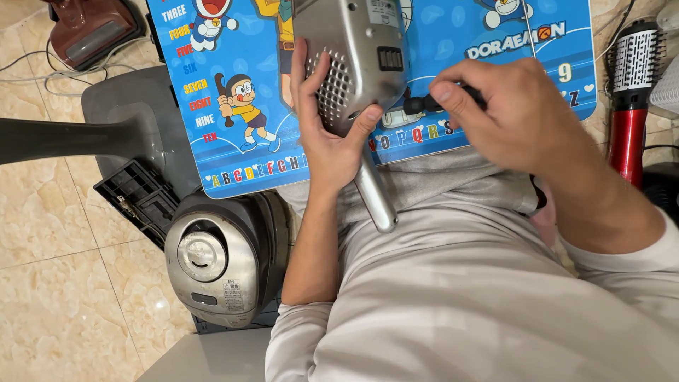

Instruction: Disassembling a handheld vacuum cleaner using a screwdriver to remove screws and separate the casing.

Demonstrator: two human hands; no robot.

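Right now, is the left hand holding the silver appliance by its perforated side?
Yes, the left hand wraps the silver appliance, thumb and fingers on its perforated grille.

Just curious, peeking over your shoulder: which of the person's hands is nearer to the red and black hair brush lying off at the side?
Right. The right hand grips a black-handled tool beside the red hair brush, apart from it. The left hand holds the silver device, farther away.

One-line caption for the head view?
Left hand grips a silver appliance; right hand holds a black-handled tool against it.

Matt silver plastic radio (357,56), glossy printed table (233,106)
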